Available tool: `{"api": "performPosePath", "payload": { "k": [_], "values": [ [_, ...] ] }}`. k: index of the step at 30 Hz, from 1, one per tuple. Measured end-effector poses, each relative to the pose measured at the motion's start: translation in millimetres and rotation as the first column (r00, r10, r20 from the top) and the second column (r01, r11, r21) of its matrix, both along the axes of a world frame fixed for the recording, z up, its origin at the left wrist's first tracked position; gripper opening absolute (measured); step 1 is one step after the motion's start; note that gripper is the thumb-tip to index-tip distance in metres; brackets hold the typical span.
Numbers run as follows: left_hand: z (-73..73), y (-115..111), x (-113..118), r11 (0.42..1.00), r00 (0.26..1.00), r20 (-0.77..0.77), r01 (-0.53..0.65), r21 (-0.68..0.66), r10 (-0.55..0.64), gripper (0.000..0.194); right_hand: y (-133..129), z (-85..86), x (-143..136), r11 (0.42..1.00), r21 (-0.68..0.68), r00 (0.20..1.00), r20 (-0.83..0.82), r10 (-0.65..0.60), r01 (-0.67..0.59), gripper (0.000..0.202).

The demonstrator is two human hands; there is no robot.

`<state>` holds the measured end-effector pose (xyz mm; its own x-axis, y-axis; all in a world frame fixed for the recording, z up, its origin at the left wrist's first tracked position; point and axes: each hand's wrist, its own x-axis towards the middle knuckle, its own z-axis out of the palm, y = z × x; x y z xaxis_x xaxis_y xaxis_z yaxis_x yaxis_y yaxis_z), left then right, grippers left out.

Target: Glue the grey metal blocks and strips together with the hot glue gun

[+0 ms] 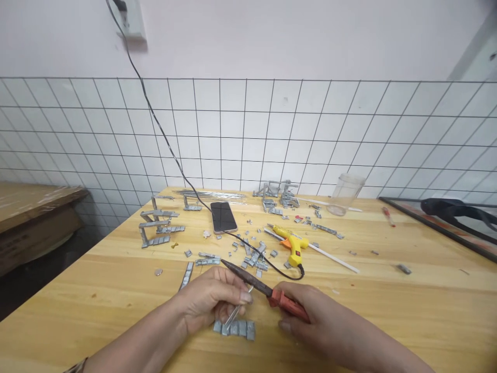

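My left hand [217, 298] is closed in a pinch on thin silvery wire [233, 315], whose bent end pokes up past the thumb. Long-nose pliers [267, 291] with red handles lie in my right hand [310, 318], fingers wrapped round the grips. The dark jaws point to the upper left, across the wire's bent end; whether they touch it I cannot tell. Under my left hand rests a strip of grey metal tiles [243, 330]. Another tile strip [187, 275] and a short pair of strips [207, 260] lie just beyond that hand.
A yellow glue gun [294, 245] with a white glue stick and cord lies beyond my right hand. Loose grey pieces [254, 257] surround its cord. Further back are a phone [223, 216], small grey frames [157, 226], wire lengths [212, 195] and a clear jar [345, 194].
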<state>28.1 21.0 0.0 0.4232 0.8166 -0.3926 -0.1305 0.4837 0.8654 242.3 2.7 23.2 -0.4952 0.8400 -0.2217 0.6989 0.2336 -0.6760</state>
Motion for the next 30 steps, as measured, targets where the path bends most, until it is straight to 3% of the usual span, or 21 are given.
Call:
{"api": "performPosePath", "payload": {
  "k": [5, 9, 14, 19, 21, 24, 26, 30],
  "values": [
    [3.1, 0.0, -3.8, 0.996, 1.0, -0.003, 0.014, 0.094, -0.014, 0.022, -0.4, -2.1, 1.0, 0.999, -0.029, 0.999, -0.044, 0.025, -0.026, 0.02],
    [4.2, 0.0, -5.2, 0.992, 1.0, -0.002, 0.012, 0.123, -0.012, 0.022, -1.0, -10.0, 1.0, 1.0, -0.002, 0.996, -0.083, 0.016, -0.016, 0.013],
    [-1.3, 1.7, -4.1, 0.996, 0.999, 0.032, -0.036, 0.081, 0.034, 0.023, 4.0, -24.9, -9.5, 0.987, 0.159, 0.997, -0.073, -0.016, 0.027, 0.009],
    [-0.1, 3.4, -3.7, 0.992, 0.997, 0.047, -0.065, 0.11, 0.06, 0.029, 7.4, -26.9, -19.9, 0.913, 0.39, 0.987, 0.054, -0.152, 0.119, 0.015],
    [7.2, 3.5, -7.5, 0.976, 0.999, -0.002, -0.039, 0.215, 0.041, 0.03, 4.9, -23.6, -22.3, 0.926, 0.353, 0.99, -0.003, -0.141, 0.133, 0.015],
    [20.1, 2.5, -15.2, 0.898, 0.992, -0.124, 0.044, 0.439, 0.012, 0.026, -0.1, -18.9, -24.3, 0.986, 0.142, 0.981, -0.182, -0.065, 0.091, 0.013],
    [24.3, 1.3, -17.5, 0.859, 0.989, -0.143, 0.054, 0.508, 0.022, 0.026, -0.5, -18.6, -24.6, 0.995, 0.081, 0.968, -0.248, -0.028, 0.05, 0.014],
    [16.6, 1.2, -11.2, 0.932, 0.994, -0.1, 0.0, 0.361, 0.039, 0.03, 8.4, -24.6, -22.9, 0.941, 0.322, 0.993, -0.077, -0.085, 0.106, 0.013]
  ]
}}
